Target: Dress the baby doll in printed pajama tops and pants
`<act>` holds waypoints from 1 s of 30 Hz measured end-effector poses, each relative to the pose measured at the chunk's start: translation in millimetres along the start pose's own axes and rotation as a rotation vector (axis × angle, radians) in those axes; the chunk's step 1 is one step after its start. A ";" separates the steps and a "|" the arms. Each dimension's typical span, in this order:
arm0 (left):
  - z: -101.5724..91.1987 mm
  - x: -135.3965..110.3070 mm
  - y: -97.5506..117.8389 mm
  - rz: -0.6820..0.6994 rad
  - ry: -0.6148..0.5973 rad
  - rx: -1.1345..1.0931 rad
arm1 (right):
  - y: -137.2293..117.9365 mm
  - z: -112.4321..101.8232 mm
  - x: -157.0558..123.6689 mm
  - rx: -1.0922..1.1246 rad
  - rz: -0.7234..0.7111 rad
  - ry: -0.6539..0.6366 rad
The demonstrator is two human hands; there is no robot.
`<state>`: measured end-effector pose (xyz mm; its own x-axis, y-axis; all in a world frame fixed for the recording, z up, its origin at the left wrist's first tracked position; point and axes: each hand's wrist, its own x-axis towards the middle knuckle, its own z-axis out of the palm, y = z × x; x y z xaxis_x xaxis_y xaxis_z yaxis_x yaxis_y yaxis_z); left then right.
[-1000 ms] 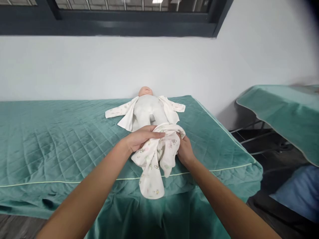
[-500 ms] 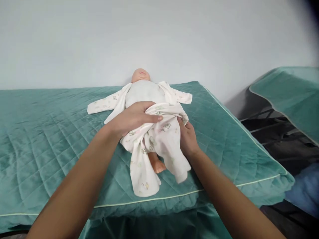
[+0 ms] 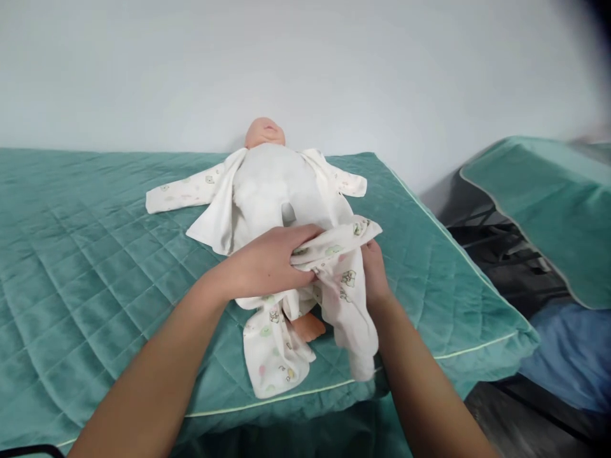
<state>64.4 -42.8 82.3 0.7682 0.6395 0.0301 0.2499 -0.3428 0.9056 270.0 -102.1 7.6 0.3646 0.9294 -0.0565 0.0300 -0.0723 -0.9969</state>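
A baby doll (image 3: 265,131) lies on its back, head toward the wall, with a pale cloth torso. An open white printed jacket (image 3: 188,191) covers its arms. White printed baby pants (image 3: 347,289) are bunched around its legs, and one bare foot (image 3: 309,327) shows between the pant legs. My left hand (image 3: 272,262) pinches the waistband between thumb and fingers at the doll's middle. On the other side, my right hand (image 3: 375,270) is closed at the pants' edge, its fingers partly hidden behind the fabric.
The doll lies on a green quilted mattress (image 3: 86,254) with light piping, its far edge against a pale wall (image 3: 305,63). To the right stands another green-covered surface (image 3: 548,210). Blue fabric (image 3: 573,356) and dark metal framing lie below it.
The waistband has been drawn down and to the right, uncovering more of the doll's lower torso. Both hands have moved slightly toward me, and the camera view has shifted.
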 end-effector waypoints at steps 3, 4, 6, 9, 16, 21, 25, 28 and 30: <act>-5.6 -2.1 -5.5 0.036 0.125 0.060 | 0.2 6.8 -0.8 0.028 -0.046 0.072; -7.7 -1.8 -7.8 0.042 0.178 0.074 | 0.5 8.2 -0.3 0.036 -0.053 0.064; -9.7 0.6 -12.7 0.042 0.272 0.095 | 1.2 9.9 1.3 0.047 -0.062 0.040; -6.0 6.5 -19.0 0.068 0.389 0.136 | 0.6 11.3 3.6 0.035 -0.080 0.042; -7.0 7.7 -18.9 0.081 0.349 -0.013 | -7.6 18.3 17.9 -0.139 -0.310 0.171; -12.5 5.4 -17.5 0.056 0.432 -0.097 | -13.8 19.8 50.9 -0.301 -0.516 0.175; -3.3 11.4 -20.3 0.048 0.583 0.072 | -11.6 19.9 79.1 -0.344 -0.541 0.102; 4.3 15.9 -23.6 0.061 0.681 0.217 | -5.2 22.4 91.2 -0.303 -0.536 0.055; 4.4 16.3 -24.9 0.068 0.692 0.204 | -2.3 25.0 91.7 -0.282 -0.513 0.073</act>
<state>73.3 -26.9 58.4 0.2534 0.8783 0.4055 0.3715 -0.4754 0.7975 280.2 -7.7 3.4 0.3009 0.8443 0.4434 0.4624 0.2774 -0.8421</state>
